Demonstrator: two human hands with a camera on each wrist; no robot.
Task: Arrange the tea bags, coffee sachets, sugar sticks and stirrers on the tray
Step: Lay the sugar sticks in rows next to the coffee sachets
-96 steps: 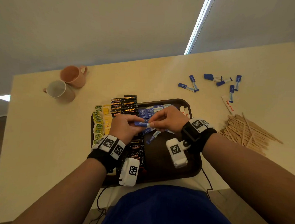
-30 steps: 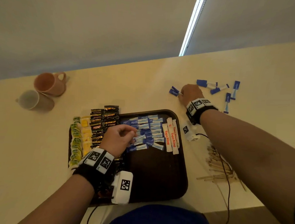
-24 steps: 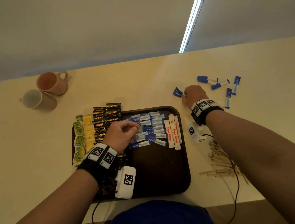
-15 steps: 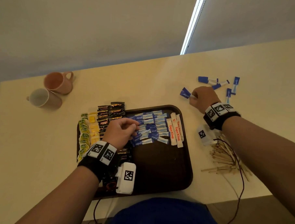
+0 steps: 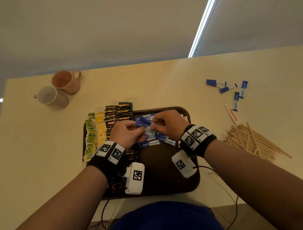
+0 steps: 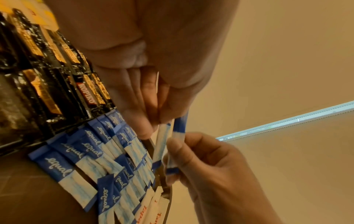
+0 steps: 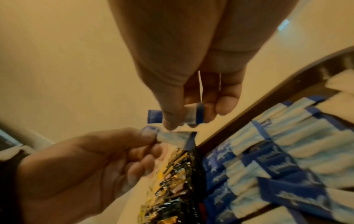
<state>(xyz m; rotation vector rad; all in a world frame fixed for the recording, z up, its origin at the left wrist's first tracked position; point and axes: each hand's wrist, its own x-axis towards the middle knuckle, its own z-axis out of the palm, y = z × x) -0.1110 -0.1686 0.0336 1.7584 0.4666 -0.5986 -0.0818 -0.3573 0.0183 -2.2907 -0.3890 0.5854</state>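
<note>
Now the left hand and right hand each pinch a thin blue-and-white paper sugar stick. It looks light and floppy, so hold its middle.

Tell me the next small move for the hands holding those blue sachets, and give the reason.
Probably lay the blue sachet pinched by the left hand into the blue row on the tray. Each of the hands holds one sachet above that row, the right hand included, and more blue sachets wait on the table.
</note>
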